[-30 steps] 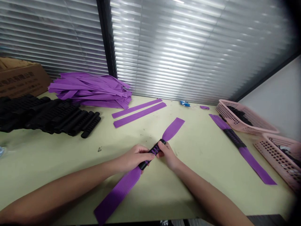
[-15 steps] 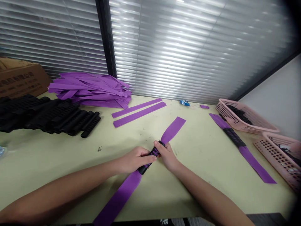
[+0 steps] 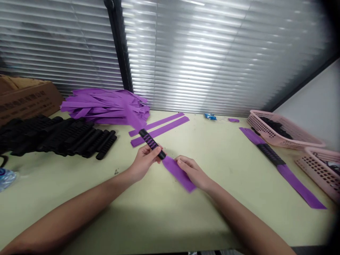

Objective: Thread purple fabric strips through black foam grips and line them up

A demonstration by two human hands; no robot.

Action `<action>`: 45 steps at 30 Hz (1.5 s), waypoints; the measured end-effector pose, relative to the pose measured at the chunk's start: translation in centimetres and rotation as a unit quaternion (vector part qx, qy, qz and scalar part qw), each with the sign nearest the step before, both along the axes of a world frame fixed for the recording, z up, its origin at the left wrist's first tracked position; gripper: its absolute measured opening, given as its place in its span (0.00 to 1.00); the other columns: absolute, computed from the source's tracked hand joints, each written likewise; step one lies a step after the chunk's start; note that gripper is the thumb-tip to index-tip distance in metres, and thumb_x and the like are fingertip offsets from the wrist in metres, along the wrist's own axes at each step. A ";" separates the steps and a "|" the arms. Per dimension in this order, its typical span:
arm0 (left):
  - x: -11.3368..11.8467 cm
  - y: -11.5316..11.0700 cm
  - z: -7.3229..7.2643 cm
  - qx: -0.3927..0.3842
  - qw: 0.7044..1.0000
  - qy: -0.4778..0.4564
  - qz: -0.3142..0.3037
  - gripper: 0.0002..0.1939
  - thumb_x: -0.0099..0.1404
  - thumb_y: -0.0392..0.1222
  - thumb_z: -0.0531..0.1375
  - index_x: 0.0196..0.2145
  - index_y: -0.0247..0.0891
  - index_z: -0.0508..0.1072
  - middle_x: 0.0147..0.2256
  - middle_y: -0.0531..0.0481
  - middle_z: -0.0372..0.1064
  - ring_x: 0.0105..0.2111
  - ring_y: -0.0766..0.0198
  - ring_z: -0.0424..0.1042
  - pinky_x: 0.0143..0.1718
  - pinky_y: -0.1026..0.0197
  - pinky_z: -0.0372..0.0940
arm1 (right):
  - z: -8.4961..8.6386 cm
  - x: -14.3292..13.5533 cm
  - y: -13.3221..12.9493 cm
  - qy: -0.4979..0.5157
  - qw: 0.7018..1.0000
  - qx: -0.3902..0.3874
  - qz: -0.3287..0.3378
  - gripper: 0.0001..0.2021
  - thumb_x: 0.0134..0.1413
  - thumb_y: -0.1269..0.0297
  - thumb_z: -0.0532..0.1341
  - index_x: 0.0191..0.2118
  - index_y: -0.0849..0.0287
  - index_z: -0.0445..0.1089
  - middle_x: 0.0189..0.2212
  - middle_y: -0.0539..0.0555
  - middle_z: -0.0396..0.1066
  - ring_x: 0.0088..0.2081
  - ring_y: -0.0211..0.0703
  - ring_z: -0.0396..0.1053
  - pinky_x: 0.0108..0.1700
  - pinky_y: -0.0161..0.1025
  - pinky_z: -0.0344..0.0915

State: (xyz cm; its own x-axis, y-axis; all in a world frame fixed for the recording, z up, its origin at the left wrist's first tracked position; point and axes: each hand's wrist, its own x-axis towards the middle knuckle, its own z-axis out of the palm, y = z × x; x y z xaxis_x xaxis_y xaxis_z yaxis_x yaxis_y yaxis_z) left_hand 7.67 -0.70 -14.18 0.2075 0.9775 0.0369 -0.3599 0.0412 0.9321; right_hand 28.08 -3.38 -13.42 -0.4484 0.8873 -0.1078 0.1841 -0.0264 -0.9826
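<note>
My left hand (image 3: 146, 158) is closed around the lower end of a slotted black tube (image 3: 149, 139), which tilts from upper left to lower right. A purple strap (image 3: 178, 173) runs through the tube and shows through its slots. One blurred end sticks out at the upper left, the other at the lower right. My right hand (image 3: 190, 170) pinches the edge of the lower strap end, just beyond the tube. Several more black tubes (image 3: 67, 136) lie piled at the left, with a heap of purple straps (image 3: 106, 106) behind them.
Two loose purple straps (image 3: 162, 131) lie near the window blinds. A threaded tube and strap (image 3: 271, 154) rests at the right beside two pink baskets (image 3: 289, 140). A cardboard box (image 3: 29, 99) stands back left, and a small blue packet (image 3: 210, 116) lies at the back.
The tube has swung round, so its upper end now points left instead of right. My right hand has moved off the tube onto the strap; my left hand has shifted up and left.
</note>
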 end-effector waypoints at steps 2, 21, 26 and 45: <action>-0.3 0.6 -0.4 -0.022 0.999 -0.032 0.036 0.16 0.54 0.49 0.68 0.32 0.34 0.73 0.32 0.46 0.74 0.27 0.67 0.71 0.29 0.65 0.66 | 0.0 0.4 0.3 -0.064 0.996 0.062 -0.012 0.16 0.58 0.47 0.56 0.34 0.57 0.65 0.25 0.47 0.60 0.25 0.35 0.57 0.26 0.33 0.53; -2.9 3.1 -1.6 -0.047 0.971 0.079 0.221 0.20 0.51 0.47 0.66 0.40 0.38 0.72 0.38 0.46 0.71 0.35 0.58 0.73 0.25 0.63 0.66 | -1.7 14.6 6.4 -0.425 0.881 0.139 -0.152 0.20 0.42 0.46 0.66 0.38 0.55 0.71 0.29 0.53 0.73 0.31 0.47 0.70 0.34 0.41 0.65; -4.2 3.8 -2.4 0.104 0.919 0.244 0.292 0.19 0.56 0.41 0.62 0.47 0.41 0.69 0.44 0.47 0.69 0.46 0.57 0.69 0.48 0.54 0.65 | -2.4 16.9 6.8 -0.500 0.796 0.236 -0.249 0.21 0.54 0.47 0.58 0.44 0.59 0.69 0.40 0.61 0.71 0.40 0.53 0.69 0.42 0.47 0.66; -5.1 4.1 -3.5 0.314 0.679 0.650 -0.132 0.30 0.70 0.55 0.42 0.66 0.46 0.46 0.66 0.51 0.40 0.66 0.51 0.40 0.64 0.46 0.37 | -4.5 3.7 6.0 -0.305 0.872 0.383 -0.023 0.17 0.64 0.58 0.52 0.55 0.52 0.67 0.50 0.51 0.71 0.54 0.48 0.65 0.58 0.49 0.61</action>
State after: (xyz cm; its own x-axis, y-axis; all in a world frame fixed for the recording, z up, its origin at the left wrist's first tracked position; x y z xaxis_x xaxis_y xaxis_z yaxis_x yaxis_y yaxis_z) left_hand 2.57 3.40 -17.71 0.6285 0.7764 0.0480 0.7269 -0.6082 0.3189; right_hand 31.81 2.60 -17.93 -0.4774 0.8192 0.3178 0.6948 0.5733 -0.4343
